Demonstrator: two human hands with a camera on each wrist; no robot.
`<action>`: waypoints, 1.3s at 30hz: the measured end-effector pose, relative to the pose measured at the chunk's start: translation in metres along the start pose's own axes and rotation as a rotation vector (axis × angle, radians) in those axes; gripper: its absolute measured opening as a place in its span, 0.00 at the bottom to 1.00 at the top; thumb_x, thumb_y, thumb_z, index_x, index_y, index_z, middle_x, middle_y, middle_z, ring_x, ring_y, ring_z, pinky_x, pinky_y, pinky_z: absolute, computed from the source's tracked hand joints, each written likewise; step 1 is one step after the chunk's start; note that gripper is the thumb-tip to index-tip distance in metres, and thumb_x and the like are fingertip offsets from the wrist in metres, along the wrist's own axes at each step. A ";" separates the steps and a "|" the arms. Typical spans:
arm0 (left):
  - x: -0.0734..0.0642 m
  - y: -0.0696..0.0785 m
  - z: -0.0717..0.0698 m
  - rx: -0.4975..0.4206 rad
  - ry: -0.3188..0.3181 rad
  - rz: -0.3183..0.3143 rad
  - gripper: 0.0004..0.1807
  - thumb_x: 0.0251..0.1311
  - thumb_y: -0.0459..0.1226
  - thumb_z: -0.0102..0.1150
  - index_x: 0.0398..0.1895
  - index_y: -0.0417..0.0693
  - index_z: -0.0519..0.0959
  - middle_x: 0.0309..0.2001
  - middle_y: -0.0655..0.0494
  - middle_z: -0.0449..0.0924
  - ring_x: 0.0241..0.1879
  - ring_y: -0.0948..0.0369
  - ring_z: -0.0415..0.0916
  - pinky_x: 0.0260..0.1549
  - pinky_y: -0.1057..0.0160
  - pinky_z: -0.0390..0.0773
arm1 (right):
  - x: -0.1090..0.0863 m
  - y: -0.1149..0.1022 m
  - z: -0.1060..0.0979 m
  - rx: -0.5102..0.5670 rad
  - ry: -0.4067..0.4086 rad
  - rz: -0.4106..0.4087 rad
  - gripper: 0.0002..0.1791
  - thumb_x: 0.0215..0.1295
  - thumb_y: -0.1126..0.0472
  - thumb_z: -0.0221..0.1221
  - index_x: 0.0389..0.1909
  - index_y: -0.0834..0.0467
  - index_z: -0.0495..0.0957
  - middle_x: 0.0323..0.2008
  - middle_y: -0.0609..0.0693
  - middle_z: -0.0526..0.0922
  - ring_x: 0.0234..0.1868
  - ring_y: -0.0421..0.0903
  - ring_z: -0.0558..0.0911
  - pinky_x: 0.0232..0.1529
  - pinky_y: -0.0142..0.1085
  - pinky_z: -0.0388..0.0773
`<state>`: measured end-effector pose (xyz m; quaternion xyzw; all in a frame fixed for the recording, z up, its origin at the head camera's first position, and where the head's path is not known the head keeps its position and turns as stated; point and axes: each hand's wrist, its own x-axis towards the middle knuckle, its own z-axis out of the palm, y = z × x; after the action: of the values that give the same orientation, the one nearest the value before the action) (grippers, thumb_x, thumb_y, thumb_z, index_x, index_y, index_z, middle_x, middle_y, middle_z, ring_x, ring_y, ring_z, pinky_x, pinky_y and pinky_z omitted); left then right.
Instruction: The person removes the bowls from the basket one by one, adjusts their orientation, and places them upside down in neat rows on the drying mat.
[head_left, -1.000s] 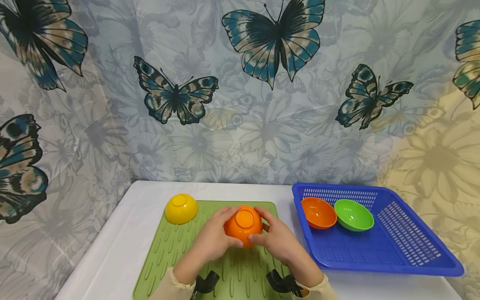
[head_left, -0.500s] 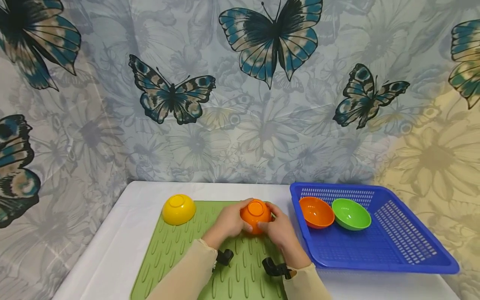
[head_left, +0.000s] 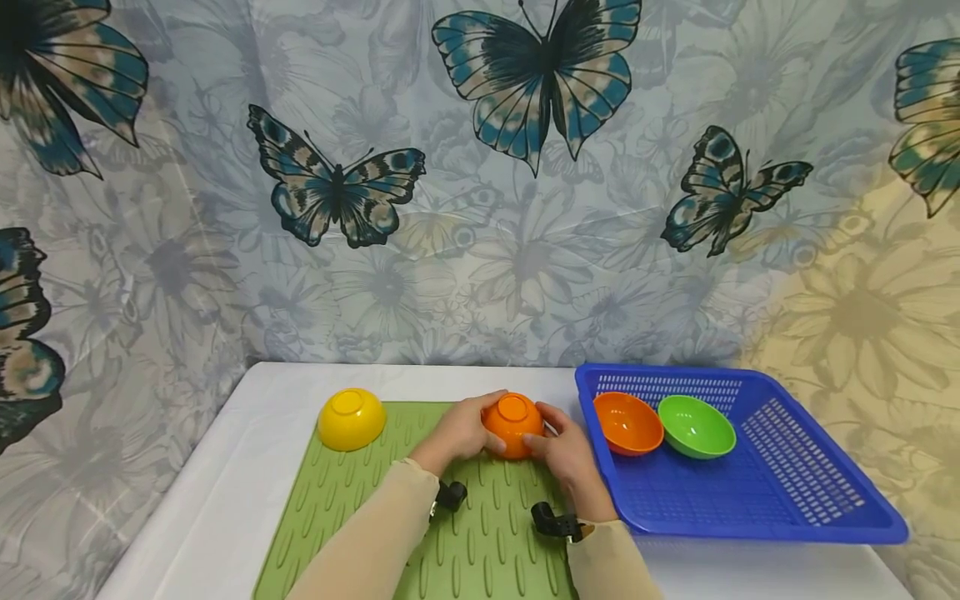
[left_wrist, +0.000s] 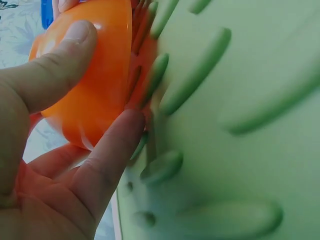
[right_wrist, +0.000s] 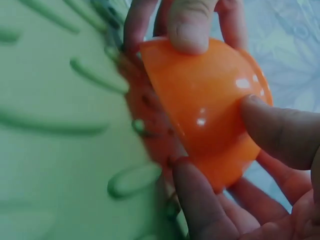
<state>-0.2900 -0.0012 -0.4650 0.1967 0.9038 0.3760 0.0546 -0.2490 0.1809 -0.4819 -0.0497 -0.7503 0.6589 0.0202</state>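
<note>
"What are the hands doing?"

"Both grasp one orange bowl [head_left: 513, 425] — the left hand [head_left: 461, 429] curled around its nine o'clock side, the right hand [head_left: 566, 454] around its three."

"Where is it?"

"At the one o'clock corner of the green mat [head_left: 487, 517], base up; I cannot tell whether its rim touches."

"And around it?"

"At nine o'clock, an upside-down yellow bowl [head_left: 352, 419]. At three, a blue basket [head_left: 750, 508] holding a red-orange bowl [head_left: 628, 423] and a green bowl [head_left: 697, 427], mouths up."
</note>
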 end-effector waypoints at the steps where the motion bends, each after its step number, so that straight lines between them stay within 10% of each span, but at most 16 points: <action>1: 0.000 0.000 0.000 -0.003 -0.004 0.000 0.49 0.35 0.40 0.77 0.68 0.60 0.65 0.59 0.53 0.71 0.58 0.54 0.67 0.56 0.54 0.64 | 0.001 0.002 -0.001 0.030 -0.002 0.004 0.34 0.54 0.74 0.61 0.64 0.61 0.65 0.64 0.62 0.64 0.61 0.58 0.67 0.43 0.43 0.77; 25: 0.008 0.002 0.010 0.072 -0.023 -0.027 0.46 0.37 0.35 0.76 0.66 0.56 0.68 0.58 0.53 0.73 0.57 0.53 0.68 0.55 0.53 0.66 | 0.004 0.015 -0.004 -0.115 0.032 -0.051 0.32 0.54 0.72 0.63 0.62 0.63 0.69 0.61 0.63 0.68 0.64 0.57 0.63 0.61 0.48 0.60; 39: 0.013 0.005 0.010 0.095 -0.015 -0.052 0.45 0.37 0.35 0.76 0.65 0.56 0.69 0.57 0.53 0.74 0.56 0.53 0.68 0.54 0.53 0.67 | 0.006 0.014 -0.005 -0.150 0.095 0.007 0.29 0.53 0.70 0.65 0.57 0.68 0.72 0.51 0.65 0.76 0.51 0.57 0.75 0.49 0.47 0.74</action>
<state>-0.2976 0.0138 -0.4678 0.1784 0.9250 0.3296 0.0619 -0.2538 0.1883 -0.4952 -0.0846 -0.7955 0.5979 0.0496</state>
